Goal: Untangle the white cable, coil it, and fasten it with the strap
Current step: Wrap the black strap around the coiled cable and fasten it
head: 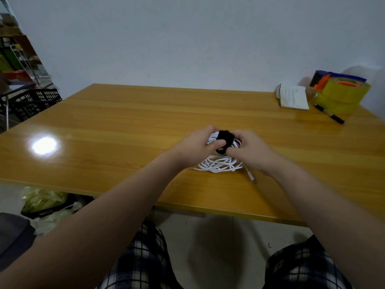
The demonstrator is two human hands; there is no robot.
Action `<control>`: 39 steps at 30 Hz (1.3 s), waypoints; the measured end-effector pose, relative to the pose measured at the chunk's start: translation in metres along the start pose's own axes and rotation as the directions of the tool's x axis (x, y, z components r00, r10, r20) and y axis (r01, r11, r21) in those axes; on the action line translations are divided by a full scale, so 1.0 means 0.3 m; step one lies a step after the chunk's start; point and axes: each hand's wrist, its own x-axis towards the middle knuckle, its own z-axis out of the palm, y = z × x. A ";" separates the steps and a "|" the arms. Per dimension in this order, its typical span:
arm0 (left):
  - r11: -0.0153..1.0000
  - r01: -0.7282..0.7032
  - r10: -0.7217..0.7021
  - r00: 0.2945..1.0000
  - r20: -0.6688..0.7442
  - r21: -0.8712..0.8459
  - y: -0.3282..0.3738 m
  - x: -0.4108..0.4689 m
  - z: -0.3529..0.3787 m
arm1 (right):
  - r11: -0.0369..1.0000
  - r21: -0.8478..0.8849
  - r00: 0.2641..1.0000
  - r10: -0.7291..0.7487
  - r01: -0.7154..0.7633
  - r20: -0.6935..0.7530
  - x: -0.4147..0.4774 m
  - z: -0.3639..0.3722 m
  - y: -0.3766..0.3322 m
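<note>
We see both arms uncovered: the left forearm (125, 195) and the right forearm (312, 201) are bare from the lower corners of the view up to the wrists. The left hand (195, 146) and the right hand (248, 151) are bare as well, with rounded knuckles and short fingers (234, 152). Below the near edge of the table (125, 122) we wear a checked cloth over both thighs, on the left leg (141, 263) and the right leg (302, 268). It is dark blue-black with white and grey squares, crossed by thin dark lines.
</note>
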 end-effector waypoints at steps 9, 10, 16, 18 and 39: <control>0.995 0.002 -0.004 1.000 -0.011 -0.100 -0.002 0.007 -0.020 | 0.878 0.468 0.988 0.140 -0.096 -0.061 0.001 0.027 0.008; 0.990 0.016 -0.018 1.000 -0.014 -0.140 0.003 0.007 -0.030 | 0.853 0.513 0.987 0.148 -0.098 -0.057 0.001 0.031 0.000; 0.902 0.131 -0.124 0.991 0.046 -0.411 -0.006 0.004 -0.058 | 0.979 0.202 0.997 0.027 -0.013 -0.070 0.001 0.009 -0.034; 0.892 0.167 -0.194 0.981 -0.023 -0.420 -0.015 0.009 -0.041 | 0.996 -0.032 0.974 -0.090 0.085 -0.207 0.015 0.013 -0.027; 0.829 0.174 -0.276 0.954 -0.118 -0.532 0.024 -0.005 -0.004 | 0.953 -0.260 0.938 -0.222 0.152 -0.265 0.022 0.076 0.033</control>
